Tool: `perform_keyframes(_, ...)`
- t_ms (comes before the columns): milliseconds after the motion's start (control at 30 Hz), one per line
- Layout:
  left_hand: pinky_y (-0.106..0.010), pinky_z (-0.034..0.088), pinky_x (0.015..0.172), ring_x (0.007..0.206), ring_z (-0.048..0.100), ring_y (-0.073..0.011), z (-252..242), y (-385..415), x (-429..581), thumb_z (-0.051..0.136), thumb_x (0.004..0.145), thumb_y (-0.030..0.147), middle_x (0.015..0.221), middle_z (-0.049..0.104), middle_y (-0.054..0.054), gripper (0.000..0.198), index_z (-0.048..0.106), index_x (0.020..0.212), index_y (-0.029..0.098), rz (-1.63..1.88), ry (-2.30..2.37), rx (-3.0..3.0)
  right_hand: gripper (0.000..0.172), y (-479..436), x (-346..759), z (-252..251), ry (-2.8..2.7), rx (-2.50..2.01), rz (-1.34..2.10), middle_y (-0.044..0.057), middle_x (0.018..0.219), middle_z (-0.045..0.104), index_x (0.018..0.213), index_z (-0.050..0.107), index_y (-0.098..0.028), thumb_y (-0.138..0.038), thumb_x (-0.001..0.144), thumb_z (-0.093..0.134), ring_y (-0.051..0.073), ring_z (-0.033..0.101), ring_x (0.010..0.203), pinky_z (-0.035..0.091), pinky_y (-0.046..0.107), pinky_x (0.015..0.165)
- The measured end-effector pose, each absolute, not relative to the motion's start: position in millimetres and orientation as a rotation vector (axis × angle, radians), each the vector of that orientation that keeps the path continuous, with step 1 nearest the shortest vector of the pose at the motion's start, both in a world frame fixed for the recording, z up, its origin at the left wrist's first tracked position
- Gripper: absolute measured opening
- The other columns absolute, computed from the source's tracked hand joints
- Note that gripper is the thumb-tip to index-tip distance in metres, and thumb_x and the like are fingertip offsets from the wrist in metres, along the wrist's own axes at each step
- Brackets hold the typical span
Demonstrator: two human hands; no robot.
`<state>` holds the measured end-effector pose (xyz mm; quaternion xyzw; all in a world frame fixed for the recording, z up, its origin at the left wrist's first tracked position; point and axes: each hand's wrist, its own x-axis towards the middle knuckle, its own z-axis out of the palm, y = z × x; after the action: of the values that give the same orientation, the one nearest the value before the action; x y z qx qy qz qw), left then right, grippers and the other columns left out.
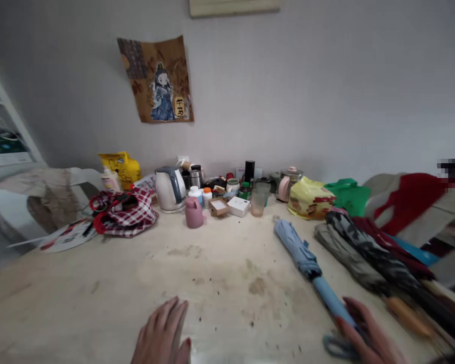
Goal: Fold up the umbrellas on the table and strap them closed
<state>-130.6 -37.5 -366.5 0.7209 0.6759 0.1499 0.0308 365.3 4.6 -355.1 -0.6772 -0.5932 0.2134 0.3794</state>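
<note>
The right hand [366, 331] curls round the handle of one blue umbrella [296, 253], which lies on the right of the table [136, 283]. The left hand [159, 333] is well apart, palm down, holding nothing. Two more umbrellas, grey-green [349, 255] and camouflage [375, 247], lie alongside, handles nearest the person, probably for easy reach. One electric kettle [166, 189] stands near the wall, likely out of the way.
</note>
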Motion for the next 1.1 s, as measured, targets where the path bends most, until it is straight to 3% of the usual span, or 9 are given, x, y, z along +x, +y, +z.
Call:
perform_keyframes(200, -0.049, 0.034, 0.11, 0.134, 0.041, -0.03, -324.1, -42.9, -101.8, 0.043, 0.087, 0.033, 0.144, 0.05, -0.014, 0.053, 0.054, 0.136, 0.016, 0.502, 2.14, 2.182, 0.064, 28.4, 322.8, -292.9, -1.609, -2.036, 0.412, 0.019, 0.101, 0.068, 0.12, 0.053, -0.01, -0.06, 0.081, 0.05, 0.03, 0.066, 0.089, 0.047, 0.039, 0.076)
perform_keyframes(300, -0.049, 0.036, 0.108, 0.132, 0.042, -0.0303, -316.6, -41.9, -99.2, 0.044, 0.085, 0.032, 0.143, 0.049, -0.013, 0.052, 0.056, 0.133, 0.015, 0.551, 2.115, 2.131, 0.035, 46.6, 310.3, -275.6, -1.723, -2.139, 0.385, 0.022, 0.092, 0.067, 0.091, 0.061, -0.01, -0.041, 0.075, 0.066, 0.032, 0.065, 0.087, 0.042, 0.036, 0.071)
perform_keyframes(400, -0.049, 0.038, 0.106, 0.127, 0.046, -0.0304, -313.9, -39.1, -104.4, 0.046, 0.083, 0.033, 0.138, 0.052, -0.013, 0.047, 0.063, 0.123, 0.016, 0.691, 2.054, 2.065, 0.013, 54.1, 304.9, -263.4, -1.689, -2.065, 0.5, 0.018, 0.08, 0.066, 0.067, 0.054, -0.015, -0.018, 0.066, 0.067, 0.029, 0.064, 0.081, 0.039, 0.033, 0.067)
perform_keyframes(500, -0.049, 0.039, 0.107, 0.12, 0.053, -0.0304, -305.9, -34.6, -105.1, 0.05, 0.078, 0.033, 0.125, 0.059, -0.013, 0.039, 0.069, 0.107, 0.015, 0.873, 2.02, 1.897, 0.012, 50.2, 306.2, -259.7, -1.617, -1.941, 0.7, 0.01, 0.067, 0.061, 0.063, 0.051, -0.017, -0.019, 0.069, 0.061, 0.02, 0.059, 0.066, 0.039, 0.03, 0.06)
perform_keyframes(600, -0.044, 0.043, 0.104, 0.114, 0.059, -0.0288, -285.7, -24.9, -87.5, 0.054, 0.077, 0.037, 0.116, 0.063, -0.013, 0.035, 0.07, 0.098, 0.015, 1.056, 1.788, 1.706, 0.016, 40.0, 305.2, -256.4, -1.516, -1.696, 0.954, 0.004, 0.066, 0.057, 0.075, 0.055, -0.015, -0.031, 0.077, 0.054, 0.012, 0.051, 0.055, 0.041, 0.026, 0.055)
perform_keyframes(700, -0.038, 0.051, 0.091, 0.103, 0.064, -0.0262, -253.9, -3.2, -48.3, 0.062, 0.077, 0.045, 0.109, 0.068, -0.012, 0.037, 0.068, 0.1, 0.016, 1.088, 1.338, 1.559, 0.035, 32.4, 291.2, -242.8, -1.256, -1.058, 1.358, 0.001, 0.073, 0.056, 0.095, 0.059, -0.014, -0.039, 0.071, 0.066, 0.009, 0.051, 0.057, 0.043, 0.023, 0.055)
perform_keyframes(800, -0.031, 0.053, 0.077, 0.095, 0.066, -0.022, -217.5, 31.2, -1.5, 0.066, 0.079, 0.048, 0.112, 0.064, -0.012, 0.043, 0.064, 0.108, 0.016, 1.172, 1.026, 1.348, 0.045, 36.5, 264.6, -223.3, -1.15, -0.613, 1.617, 0.0, 0.067, 0.055, 0.094, 0.059, -0.014, -0.04, 0.063, 0.079, 0.009, 0.052, 0.053, 0.04, 0.021, 0.05)
perform_keyframes(933, -0.026, 0.052, 0.068, 0.084, 0.067, -0.017, -189.9, 78.2, 43.4, 0.068, 0.081, 0.051, 0.11, 0.062, -0.009, 0.045, 0.058, 0.112, 0.019, 1.324, 0.728, 1.116, 0.046, 62.1, 231.7, -214.7, -1.234, -0.587, 1.612, -0.006, 0.054, 0.048, 0.082, 0.053, -0.016, -0.045, 0.064, 0.083, 0.005, 0.042, 0.04, 0.03, 0.017, 0.04)
perform_keyframes(1100, -0.025, 0.049, 0.067, 0.081, 0.065, -0.0169, -208.7, 111.2, 70.7, 0.069, 0.073, 0.066, 0.102, 0.065, -0.009, 0.061, 0.059, 0.11, 0.018, 1.195, 0.692, 1.175, 0.047, 93.7, 217.2, -248.0, -1.162, -0.643, 1.531, -0.009, 0.048, 0.044, 0.076, 0.048, -0.018, -0.034, 0.055, 0.087, 0.004, 0.038, 0.037, 0.03, 0.017, 0.038)
